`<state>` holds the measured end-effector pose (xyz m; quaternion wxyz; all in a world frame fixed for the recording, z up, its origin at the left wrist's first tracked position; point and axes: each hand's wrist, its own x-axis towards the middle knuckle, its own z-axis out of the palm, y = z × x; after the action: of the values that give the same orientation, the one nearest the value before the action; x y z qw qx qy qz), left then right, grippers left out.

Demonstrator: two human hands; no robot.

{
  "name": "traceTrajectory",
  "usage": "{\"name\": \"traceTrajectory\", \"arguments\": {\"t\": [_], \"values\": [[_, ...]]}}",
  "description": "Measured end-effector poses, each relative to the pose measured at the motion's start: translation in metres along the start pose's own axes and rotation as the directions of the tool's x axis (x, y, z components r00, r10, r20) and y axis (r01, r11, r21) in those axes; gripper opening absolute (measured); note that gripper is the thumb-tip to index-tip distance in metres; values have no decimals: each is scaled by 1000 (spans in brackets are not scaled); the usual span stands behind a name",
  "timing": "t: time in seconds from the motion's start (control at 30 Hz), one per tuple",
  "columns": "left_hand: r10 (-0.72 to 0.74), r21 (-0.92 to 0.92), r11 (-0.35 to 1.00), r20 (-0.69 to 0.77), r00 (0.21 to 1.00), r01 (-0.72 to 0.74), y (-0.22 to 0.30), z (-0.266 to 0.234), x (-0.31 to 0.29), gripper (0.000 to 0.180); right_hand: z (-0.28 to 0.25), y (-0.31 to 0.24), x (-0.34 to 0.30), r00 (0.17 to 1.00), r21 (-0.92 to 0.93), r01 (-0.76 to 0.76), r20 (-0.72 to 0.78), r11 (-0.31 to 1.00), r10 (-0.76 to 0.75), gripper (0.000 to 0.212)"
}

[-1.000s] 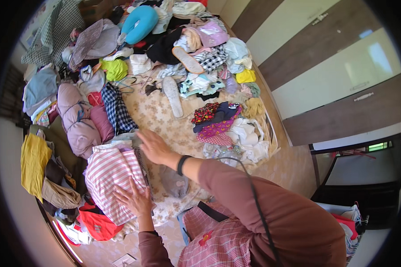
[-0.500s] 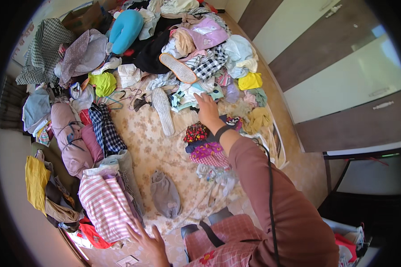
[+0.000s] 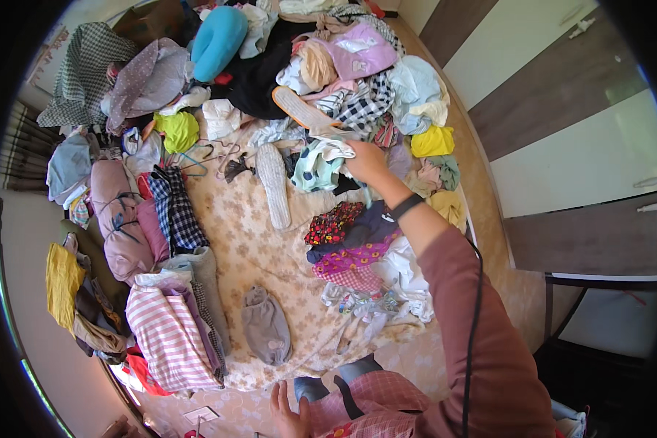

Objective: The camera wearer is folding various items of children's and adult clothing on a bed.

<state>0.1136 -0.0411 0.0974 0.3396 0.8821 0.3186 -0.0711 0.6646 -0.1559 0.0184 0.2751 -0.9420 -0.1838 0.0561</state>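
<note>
My right hand (image 3: 367, 162) reaches to the middle of the bed and grips a pale mint and white cloth with dark dots (image 3: 315, 166), lifting its edge. Just behind that cloth is an orange-edged insole (image 3: 299, 108), and to its left lies a grey ribbed insole (image 3: 273, 186). Nearer me are folded garments, among them a dark one with red flowers (image 3: 334, 223) and a purple flowered one (image 3: 354, 254). My left hand (image 3: 290, 415) hovers low by my lap, fingers apart and holding nothing. A grey sleeve-like cloth piece (image 3: 266, 328) lies on the bed beyond it.
A floral bedspread (image 3: 230, 219) covers the bed. Heaped clothes and a blue neck pillow (image 3: 217, 44) fill the far side. Rolled pink bedding (image 3: 117, 212) and a striped pink folded cloth (image 3: 169, 339) line the left. Striped cabinets (image 3: 562, 95) stand at the right.
My right hand has closed on the dotted mint cloth and raised it. My left hand has moved right, away from the striped cloth. The view has shifted slightly.
</note>
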Motion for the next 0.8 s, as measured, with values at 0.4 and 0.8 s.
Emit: {"name": "traceTrajectory", "arguments": {"t": [0.4,0.8], "values": [[217,-251,943,-28,976,-217,35,-28,40,42,-80,-26,-163,751,758,-645,652,-95,106,24],[130,-155,981,88,988,-115,-17,-30,1,38,31,54,-300,762,136,-562,-300,816,575,48]]}}
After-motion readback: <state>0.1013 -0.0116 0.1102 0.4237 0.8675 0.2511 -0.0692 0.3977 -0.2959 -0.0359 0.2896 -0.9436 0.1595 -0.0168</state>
